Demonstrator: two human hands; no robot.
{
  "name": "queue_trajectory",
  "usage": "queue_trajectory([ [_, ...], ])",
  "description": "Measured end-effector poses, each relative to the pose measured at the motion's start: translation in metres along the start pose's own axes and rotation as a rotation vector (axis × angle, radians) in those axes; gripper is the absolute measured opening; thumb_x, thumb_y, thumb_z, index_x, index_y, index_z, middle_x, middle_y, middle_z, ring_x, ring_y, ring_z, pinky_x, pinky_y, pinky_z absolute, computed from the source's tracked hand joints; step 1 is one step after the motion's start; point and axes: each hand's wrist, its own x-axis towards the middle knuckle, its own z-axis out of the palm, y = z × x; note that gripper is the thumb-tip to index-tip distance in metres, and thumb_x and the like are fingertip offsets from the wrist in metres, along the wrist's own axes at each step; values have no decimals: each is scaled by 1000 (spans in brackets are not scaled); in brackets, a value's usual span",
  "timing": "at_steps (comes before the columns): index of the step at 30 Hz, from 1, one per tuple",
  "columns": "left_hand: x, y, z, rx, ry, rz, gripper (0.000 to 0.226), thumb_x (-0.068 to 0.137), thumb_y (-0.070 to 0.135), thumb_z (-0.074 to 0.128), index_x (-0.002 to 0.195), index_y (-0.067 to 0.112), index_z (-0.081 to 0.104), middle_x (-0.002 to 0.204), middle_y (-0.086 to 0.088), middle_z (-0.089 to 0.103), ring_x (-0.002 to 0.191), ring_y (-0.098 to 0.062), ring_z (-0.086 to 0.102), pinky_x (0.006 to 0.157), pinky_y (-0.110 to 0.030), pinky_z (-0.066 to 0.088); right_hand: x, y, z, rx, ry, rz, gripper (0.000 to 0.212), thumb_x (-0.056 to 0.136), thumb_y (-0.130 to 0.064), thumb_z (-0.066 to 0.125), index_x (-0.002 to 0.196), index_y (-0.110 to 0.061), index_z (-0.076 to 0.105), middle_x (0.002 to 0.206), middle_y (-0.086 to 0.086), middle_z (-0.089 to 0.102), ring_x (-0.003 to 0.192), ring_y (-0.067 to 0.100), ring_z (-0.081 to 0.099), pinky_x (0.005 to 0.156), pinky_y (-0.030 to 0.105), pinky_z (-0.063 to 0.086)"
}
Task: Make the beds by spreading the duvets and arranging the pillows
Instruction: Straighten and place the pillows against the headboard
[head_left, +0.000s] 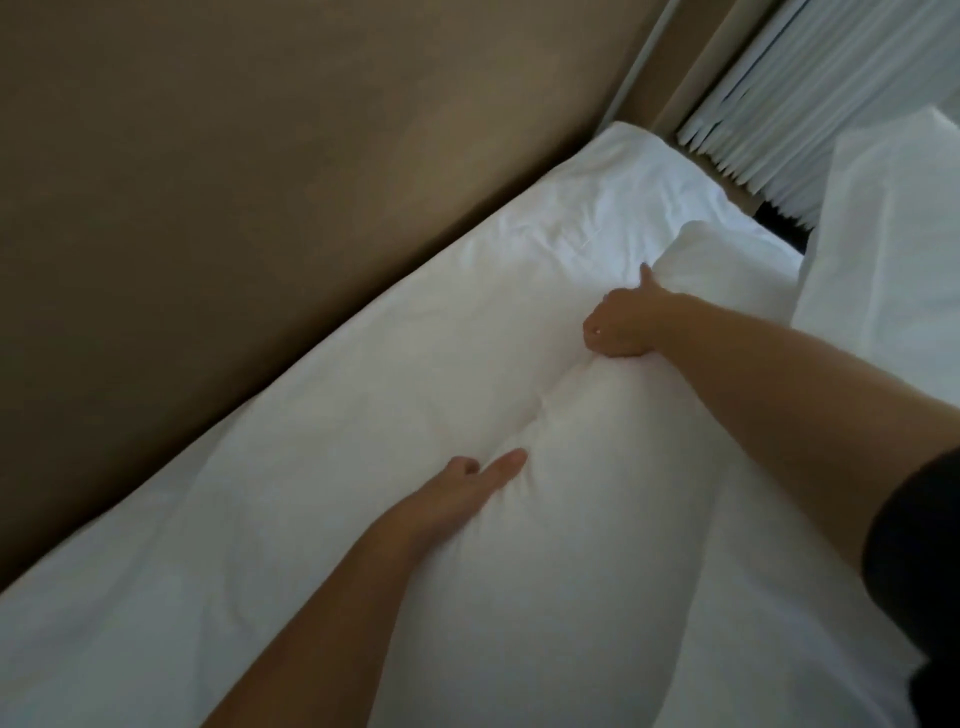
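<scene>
A plump white pillow (597, 441) lies on the white bed (260, 493) beside the brown headboard wall. My right hand (621, 325) grips the pillow's far edge, fingers curled into the fabric and thumb pointing up. My left hand (467, 488) rests on the pillow's near-left side with fingers straight, pressing into it. A crumpled white sheet or duvet end (623, 208) lies beyond the pillow toward the bed's far corner.
The brown wall (260, 182) runs along the bed's left side. White pleated curtains (805, 104) hang at the top right. Another white bed or duvet (883, 260) stands at the right, with a dark gap between the two.
</scene>
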Motion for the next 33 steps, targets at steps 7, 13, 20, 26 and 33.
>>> queue_trajectory([
  [7,57,66,34,6,-151,89,101,62,92,50,142,30,39,143,19,41,130,-7,41,113,-29,22,43,59,32,772,-22,667,119,74,-61,71,151,-37,-16,156,20,-25,142,54,-7,106,76,13],
  [13,73,79,69,71,-186,105,122,46,92,57,145,21,42,145,3,48,125,-14,50,110,-29,33,61,35,50,523,-130,632,106,75,-57,73,153,-32,7,154,30,0,137,56,15,102,71,31],
  [20,101,67,66,155,-228,-7,75,84,68,52,138,16,51,141,-4,52,119,-15,53,88,-18,32,101,24,69,434,-191,641,64,85,-48,58,139,-17,40,144,28,27,123,51,36,88,60,40],
  [26,113,49,71,100,-176,17,82,72,68,68,132,14,55,131,-3,59,110,-16,58,86,-20,39,106,16,83,290,-60,613,42,96,-25,43,135,-15,51,140,10,49,129,30,44,95,48,42],
  [33,122,32,79,-32,-148,105,95,45,79,73,118,17,68,114,1,70,100,-11,65,89,-24,50,95,20,83,290,157,554,32,95,-15,46,122,-7,63,124,14,61,117,31,58,91,37,48],
])
